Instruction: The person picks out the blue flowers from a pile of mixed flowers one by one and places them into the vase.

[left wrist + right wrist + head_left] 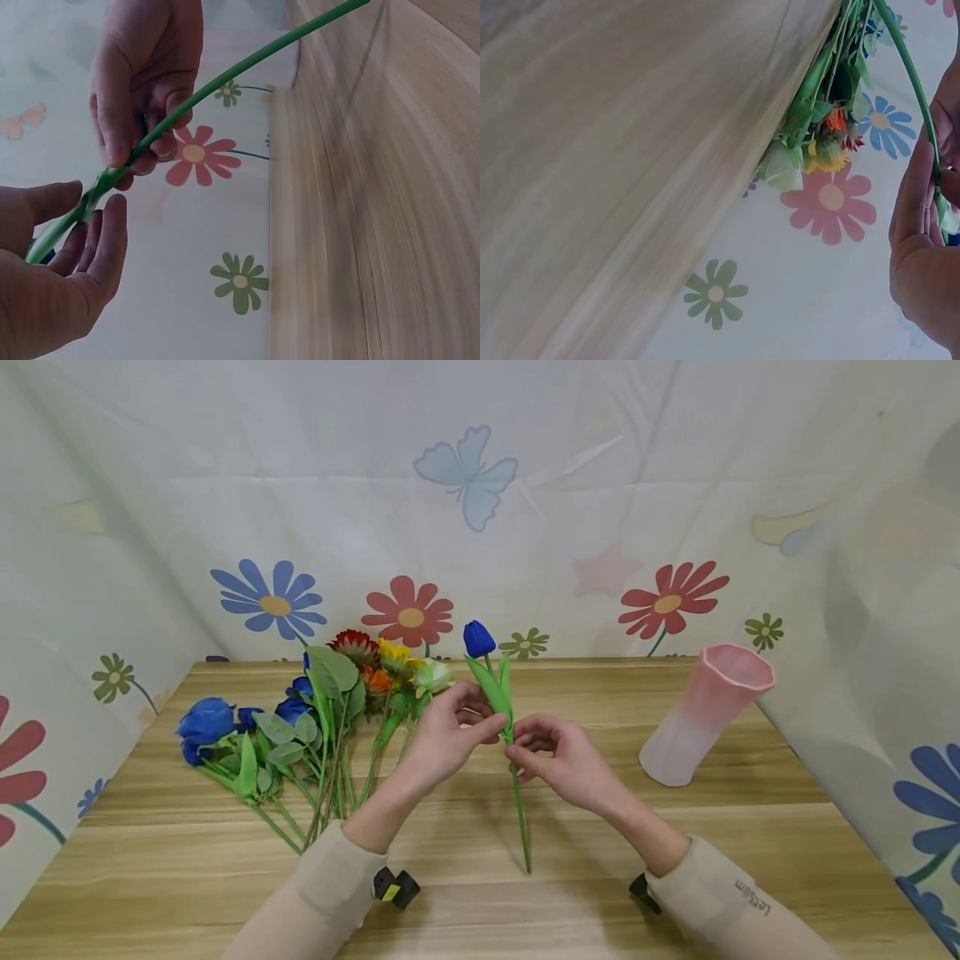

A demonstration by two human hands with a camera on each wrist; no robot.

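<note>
A blue artificial tulip stands nearly upright above the table between both hands, its bloom at the top. My left hand pinches its green leaves and upper stem between thumb and fingers. Just below, my right hand pinches the stem, whose lower end hangs free. The left wrist view shows the thumb of the right hand against the stem, with the left hand around the leafy part. In the right wrist view, the bloom is mostly hidden behind the right hand.
Left of the hands lies a pile of artificial flowers: blue roses, a red flower, a yellow flower and a pale one. A pink and white vase stands at the right on the wooden table. Patterned cloth surrounds it.
</note>
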